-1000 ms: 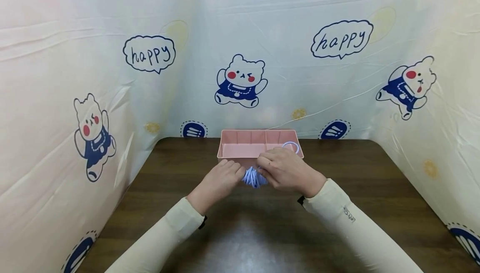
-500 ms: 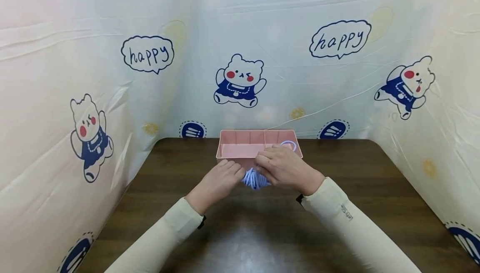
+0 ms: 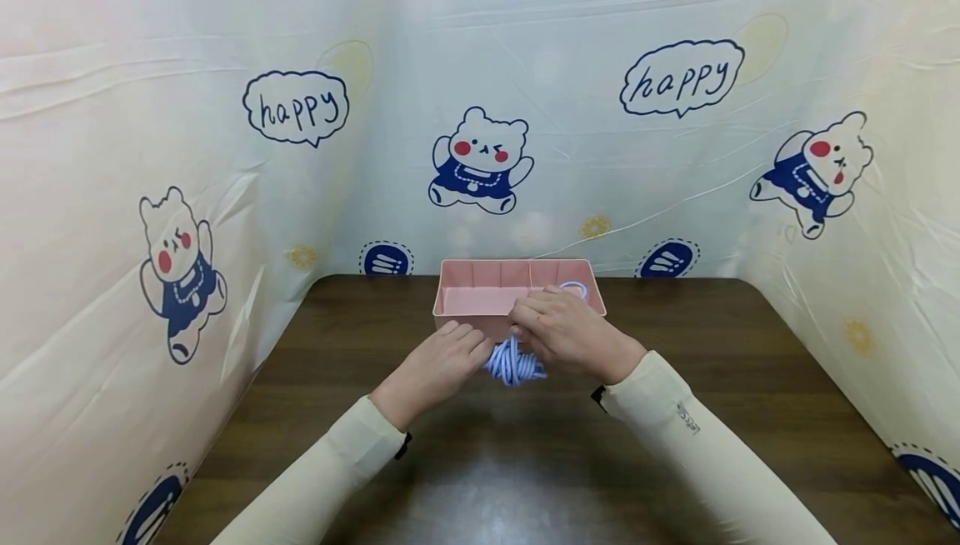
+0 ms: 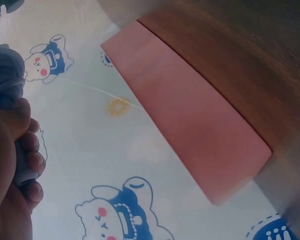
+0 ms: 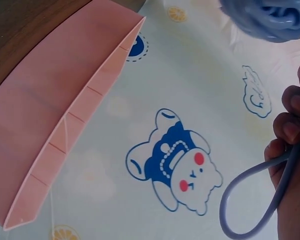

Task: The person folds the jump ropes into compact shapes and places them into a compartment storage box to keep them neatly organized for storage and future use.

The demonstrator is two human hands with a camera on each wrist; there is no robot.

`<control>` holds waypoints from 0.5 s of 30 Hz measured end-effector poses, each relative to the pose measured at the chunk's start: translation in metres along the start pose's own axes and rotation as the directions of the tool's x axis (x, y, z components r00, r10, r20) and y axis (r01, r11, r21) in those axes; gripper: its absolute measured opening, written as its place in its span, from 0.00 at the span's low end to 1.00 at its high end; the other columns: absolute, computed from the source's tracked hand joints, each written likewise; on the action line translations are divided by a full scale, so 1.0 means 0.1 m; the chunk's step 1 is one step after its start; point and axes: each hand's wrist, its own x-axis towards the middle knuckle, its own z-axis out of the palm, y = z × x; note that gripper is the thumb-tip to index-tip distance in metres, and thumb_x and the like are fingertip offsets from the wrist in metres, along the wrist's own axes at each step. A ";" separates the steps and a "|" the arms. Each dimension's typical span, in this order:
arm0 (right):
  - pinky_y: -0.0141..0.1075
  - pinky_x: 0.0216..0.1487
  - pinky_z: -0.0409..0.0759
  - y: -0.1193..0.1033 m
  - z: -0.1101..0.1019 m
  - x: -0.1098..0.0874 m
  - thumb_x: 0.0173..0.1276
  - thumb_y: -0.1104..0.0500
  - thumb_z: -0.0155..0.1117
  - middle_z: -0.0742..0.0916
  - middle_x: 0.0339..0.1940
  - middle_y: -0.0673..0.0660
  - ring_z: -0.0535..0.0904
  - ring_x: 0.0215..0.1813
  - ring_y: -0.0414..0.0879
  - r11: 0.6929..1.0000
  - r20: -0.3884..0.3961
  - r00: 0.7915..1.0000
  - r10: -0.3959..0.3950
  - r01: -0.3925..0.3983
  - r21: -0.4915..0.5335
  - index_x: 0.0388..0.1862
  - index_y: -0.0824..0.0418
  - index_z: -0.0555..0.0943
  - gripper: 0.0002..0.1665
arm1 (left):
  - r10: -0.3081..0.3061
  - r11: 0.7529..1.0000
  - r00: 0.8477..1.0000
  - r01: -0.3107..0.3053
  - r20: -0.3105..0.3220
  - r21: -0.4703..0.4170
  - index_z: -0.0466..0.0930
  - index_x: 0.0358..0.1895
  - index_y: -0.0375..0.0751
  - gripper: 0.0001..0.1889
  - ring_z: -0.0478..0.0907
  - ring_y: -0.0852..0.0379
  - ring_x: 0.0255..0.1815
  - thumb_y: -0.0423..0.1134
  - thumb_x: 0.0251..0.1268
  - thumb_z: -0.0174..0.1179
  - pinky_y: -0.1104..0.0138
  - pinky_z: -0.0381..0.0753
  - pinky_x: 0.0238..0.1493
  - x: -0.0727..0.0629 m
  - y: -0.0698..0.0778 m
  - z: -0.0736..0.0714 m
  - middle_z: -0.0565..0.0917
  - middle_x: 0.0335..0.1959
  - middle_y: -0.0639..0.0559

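A pale blue cord is wound into a thick bundle point(image 3: 514, 364) in front of the person, with several turns wrapped around its middle. The left hand point(image 3: 437, 368) grips the bundle's left end; in the left wrist view its fingers point(image 4: 34, 162) curl around it below the coils point(image 4: 6, 75). Just above the bundle's right part, the right hand point(image 3: 573, 335) pinches a strand that runs up from the coils. A free loop of cord point(image 5: 230, 192) hangs out of the right fist in the right wrist view. The right fingers point(image 5: 290, 125) are curled, and the thumb is hidden.
Behind the hands, a pink divided box point(image 3: 483, 299) stands at the back of the brown wooden table point(image 3: 375, 312). A printed curtain point(image 3: 480, 45) encloses the back and both sides.
The right hand has moved slightly left and away from the bundle, showing more of the coils. The bundle has shifted a little down and right, and less of the free loop shows.
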 end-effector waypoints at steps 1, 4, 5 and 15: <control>0.34 0.38 0.66 0.01 0.01 -0.01 0.78 0.51 0.47 0.69 0.26 0.46 0.66 0.32 0.40 1.000 0.002 1.000 0.002 -0.002 0.003 0.37 0.53 0.72 0.11 | 0.001 1.000 1.000 -0.001 -0.008 -0.002 0.76 0.47 0.40 0.13 0.70 0.55 0.39 0.31 0.62 0.66 0.65 0.72 0.45 0.00 0.00 0.00 0.78 0.39 0.51; 0.34 0.40 0.67 0.04 0.04 -0.02 0.77 0.54 0.51 0.70 0.28 0.46 0.67 0.33 0.40 1.000 0.007 1.000 -0.003 0.003 0.012 0.38 0.53 0.73 0.07 | 0.002 1.000 1.000 -0.003 -0.025 -0.027 0.75 0.47 0.40 0.11 0.70 0.55 0.39 0.31 0.64 0.64 0.65 0.72 0.44 -0.01 0.00 0.01 0.78 0.39 0.51; 0.34 0.40 0.68 0.05 0.05 -0.02 0.76 0.54 0.52 0.70 0.28 0.46 0.67 0.34 0.40 1.000 0.007 1.000 -0.007 0.007 0.018 0.39 0.53 0.73 0.05 | 0.001 0.999 1.000 -0.003 -0.031 -0.037 0.75 0.47 0.40 0.11 0.70 0.55 0.39 0.31 0.64 0.63 0.65 0.72 0.44 -0.02 0.00 0.02 0.78 0.39 0.52; 0.35 0.46 0.73 0.13 0.23 -0.09 0.79 0.49 0.46 0.77 0.35 0.46 0.72 0.39 0.41 0.990 -0.058 0.998 0.004 0.004 0.139 0.47 0.56 0.78 0.16 | 0.028 0.998 0.992 -0.034 -0.122 -0.050 0.75 0.46 0.39 0.10 0.70 0.55 0.38 0.30 0.64 0.63 0.65 0.72 0.42 -0.01 0.00 -0.01 0.77 0.38 0.51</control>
